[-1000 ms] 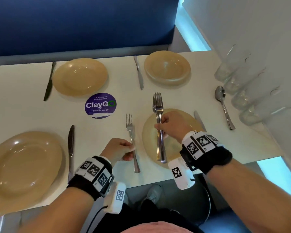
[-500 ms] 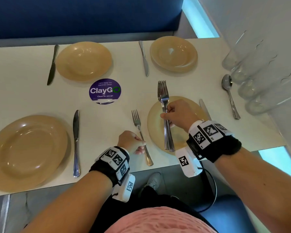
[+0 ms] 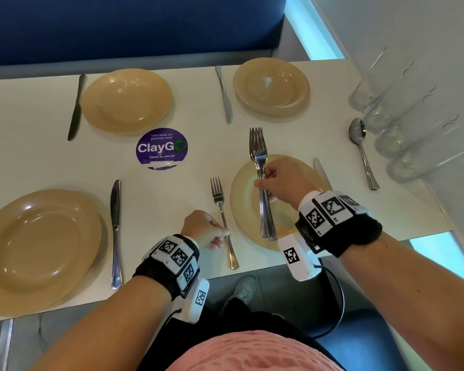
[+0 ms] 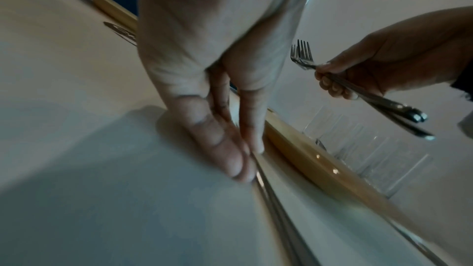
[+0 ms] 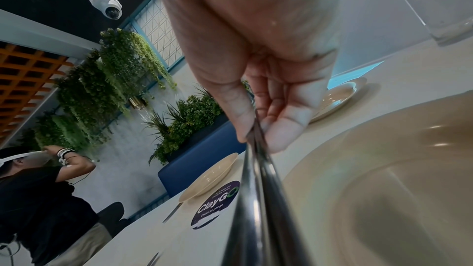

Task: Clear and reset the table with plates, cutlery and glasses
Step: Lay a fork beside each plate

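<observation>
left hand [image 3: 202,228] pinching table fork [image 3: 223,221] near table edge [image 3: 156,287]; right hand [image 3: 283,180] gripping fork bundle [image 3: 261,183] above plate [image 3: 243,199]

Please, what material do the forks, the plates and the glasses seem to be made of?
Forks: polished metal, probably steel, with mirror-like glints.
Plates: glossy tan, melamine or glazed ceramic; cannot tell which.
Glasses: clear, glass or hard plastic; the table shows through.

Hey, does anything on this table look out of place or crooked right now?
Mostly tidy. The spoon lies alone by the glasses, away from any plate. The round purple sticker has a torn lower edge. The right hand holds a bundle of forks above the near plate.
</observation>
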Demonstrator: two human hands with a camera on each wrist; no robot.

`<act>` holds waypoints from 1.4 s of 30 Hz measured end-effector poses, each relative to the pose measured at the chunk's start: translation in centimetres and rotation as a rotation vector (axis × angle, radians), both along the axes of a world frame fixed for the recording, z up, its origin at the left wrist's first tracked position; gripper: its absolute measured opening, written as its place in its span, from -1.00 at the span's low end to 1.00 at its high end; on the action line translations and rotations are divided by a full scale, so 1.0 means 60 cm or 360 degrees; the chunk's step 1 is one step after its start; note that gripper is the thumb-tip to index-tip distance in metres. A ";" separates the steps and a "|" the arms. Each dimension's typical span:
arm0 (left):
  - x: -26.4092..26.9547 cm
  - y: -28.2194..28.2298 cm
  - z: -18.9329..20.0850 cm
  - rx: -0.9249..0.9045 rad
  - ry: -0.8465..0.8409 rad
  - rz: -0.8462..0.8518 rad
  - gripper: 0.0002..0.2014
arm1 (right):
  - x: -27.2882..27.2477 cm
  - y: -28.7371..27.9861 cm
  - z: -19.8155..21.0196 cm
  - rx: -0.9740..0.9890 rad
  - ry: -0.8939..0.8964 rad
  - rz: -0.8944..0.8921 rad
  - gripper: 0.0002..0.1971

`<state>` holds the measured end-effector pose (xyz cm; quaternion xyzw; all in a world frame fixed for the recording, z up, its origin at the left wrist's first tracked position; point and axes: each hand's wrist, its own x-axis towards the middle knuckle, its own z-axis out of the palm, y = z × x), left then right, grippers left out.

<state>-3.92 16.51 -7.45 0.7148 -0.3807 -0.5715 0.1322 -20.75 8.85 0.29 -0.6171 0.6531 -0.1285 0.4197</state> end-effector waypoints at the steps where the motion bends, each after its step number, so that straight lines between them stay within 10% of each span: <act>1: 0.002 -0.002 0.010 -0.0052 -0.0082 -0.0055 -0.82 | -0.001 -0.003 0.002 0.0005 -0.0018 -0.0016 -0.81; 5: -0.016 -0.043 0.091 -0.0478 0.0022 -0.0127 -0.71 | 0.002 -0.017 0.013 0.0070 -0.0252 -0.0070 -0.86; 10: -0.067 -0.088 0.163 -0.0205 0.0875 -0.0075 -0.78 | 0.003 -0.052 0.033 -0.0056 -0.0450 -0.0238 -0.77; 13: -0.069 -0.115 0.168 -0.0323 0.0802 -0.0030 -0.77 | -0.022 -0.077 0.051 -0.0127 -0.0484 -0.0242 -0.77; 17: -0.064 -0.153 0.175 -0.0386 0.0654 -0.0136 -0.76 | -0.052 -0.107 0.078 -0.0847 0.0098 0.0433 -0.90; 27: -0.069 -0.268 0.228 -0.0501 0.0500 -0.0076 -0.79 | -0.058 -0.229 0.132 -0.0820 0.0750 0.1445 -0.78; 34: 0.008 -0.361 0.247 -0.0659 0.0448 0.0536 -0.73 | -0.114 -0.388 0.157 -0.0599 0.0739 0.0725 -0.90; 42: 0.048 -0.407 0.215 -0.0567 0.0483 0.0504 -0.71 | -0.196 -0.577 0.018 -0.0036 0.0596 -0.0256 -0.75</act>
